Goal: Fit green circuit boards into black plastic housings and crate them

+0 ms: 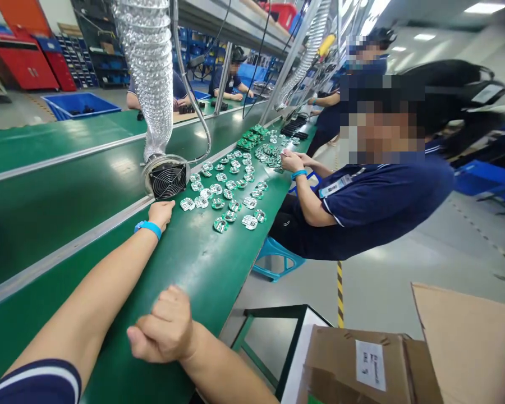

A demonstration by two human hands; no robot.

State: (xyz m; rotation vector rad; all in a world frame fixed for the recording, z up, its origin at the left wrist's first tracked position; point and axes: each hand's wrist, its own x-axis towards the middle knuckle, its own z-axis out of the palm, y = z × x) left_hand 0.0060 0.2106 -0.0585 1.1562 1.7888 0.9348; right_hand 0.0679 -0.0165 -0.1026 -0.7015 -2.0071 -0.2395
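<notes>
My left hand (162, 214), wearing a blue wristband (148, 228), reaches forward over the green bench. Its fingers are curled together just below a round black fan (168, 180); whether they touch it I cannot tell. To the right of that hand lie many small round circuit boards (217, 203), green and white, spread across the surface. Nearer to me, my right hand (165, 328) is closed in a fist above the bench (193, 261). The insides of both hands are hidden, so anything held in them does not show.
A silver flexible duct (145, 73) hangs down to the fan. At the right, a co-worker (374, 196) sits on a blue stool (278, 259), hands over more boards. Cardboard boxes (340, 365) stand at lower right. A metal rail (67, 244) runs along the bench.
</notes>
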